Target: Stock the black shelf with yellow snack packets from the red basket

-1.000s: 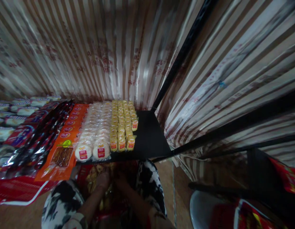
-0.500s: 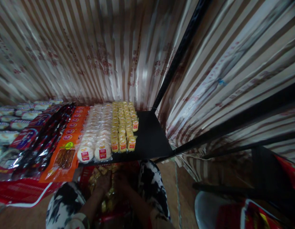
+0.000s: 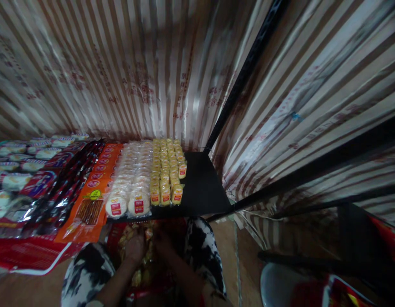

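Observation:
Below the front edge of a black shelf (image 3: 200, 192), both my hands reach down into a red container of small yellow wrapped snacks (image 3: 143, 266). My left hand (image 3: 134, 248) rests on the snacks with its fingers curled among them. My right hand (image 3: 161, 242) lies close beside it in deep shadow, and its fingers do not show clearly. On the shelf above stand rows of small yellow snack packs (image 3: 167, 170), with the right part of the shelf bare black.
Left of the yellow packs lie rows of white round cakes (image 3: 130, 183), orange sausage packs (image 3: 91, 200) and dark red packets (image 3: 53, 187). A striped sheet covers the back and right side. A black upright post (image 3: 245, 72) marks the corner. A white stool (image 3: 277, 283) stands at the lower right.
The view has drifted slightly. My hands stay in the red container, shifting a little among the yellow snacks.

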A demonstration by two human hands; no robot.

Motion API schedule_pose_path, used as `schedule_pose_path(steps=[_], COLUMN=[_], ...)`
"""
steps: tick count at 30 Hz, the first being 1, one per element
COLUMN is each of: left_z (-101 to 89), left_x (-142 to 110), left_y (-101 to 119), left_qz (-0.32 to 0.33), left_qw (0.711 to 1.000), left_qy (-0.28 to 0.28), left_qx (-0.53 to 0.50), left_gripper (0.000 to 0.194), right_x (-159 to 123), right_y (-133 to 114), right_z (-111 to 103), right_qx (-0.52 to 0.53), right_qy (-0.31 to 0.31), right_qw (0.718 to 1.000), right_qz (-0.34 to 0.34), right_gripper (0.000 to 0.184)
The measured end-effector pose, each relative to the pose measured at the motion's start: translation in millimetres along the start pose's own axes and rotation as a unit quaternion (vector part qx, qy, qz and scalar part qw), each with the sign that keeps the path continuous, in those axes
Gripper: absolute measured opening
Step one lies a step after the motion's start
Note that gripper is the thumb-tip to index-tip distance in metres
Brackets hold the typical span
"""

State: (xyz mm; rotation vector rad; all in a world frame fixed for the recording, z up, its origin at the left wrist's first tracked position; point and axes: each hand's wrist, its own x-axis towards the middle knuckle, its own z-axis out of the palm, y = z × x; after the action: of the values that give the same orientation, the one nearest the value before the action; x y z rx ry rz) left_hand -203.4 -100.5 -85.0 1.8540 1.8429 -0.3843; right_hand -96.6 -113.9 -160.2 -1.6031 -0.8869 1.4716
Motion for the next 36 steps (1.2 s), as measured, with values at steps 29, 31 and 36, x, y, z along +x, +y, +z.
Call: schedule_pose_path(steps=[29, 31, 36], left_z=[-39.7, -41.8, -47.6], left_x=[-69, -66, -53], left_y=[151, 161, 181], left_qz=[0.196, 0.191, 0.192], left_qw=[0.888, 0.873, 0.844], left_qy=[0.206, 0.218, 0.187], left_qx=[-0.361, -0.393, -0.464], left_gripper=[0.054, 0.055, 0.053], right_x=[-56, -41, -3], right_y=[-138, -150, -173], right_z=[-146, -154, -168], right_qx=[0.04, 0.03, -0.073], right_qy=[0.143, 0.136, 0.128], right_qw=[0.958, 0.956, 0.94], right_qz=[-0.244, -0.26, -0.309], right_gripper=[0.058, 0.055, 0.043])
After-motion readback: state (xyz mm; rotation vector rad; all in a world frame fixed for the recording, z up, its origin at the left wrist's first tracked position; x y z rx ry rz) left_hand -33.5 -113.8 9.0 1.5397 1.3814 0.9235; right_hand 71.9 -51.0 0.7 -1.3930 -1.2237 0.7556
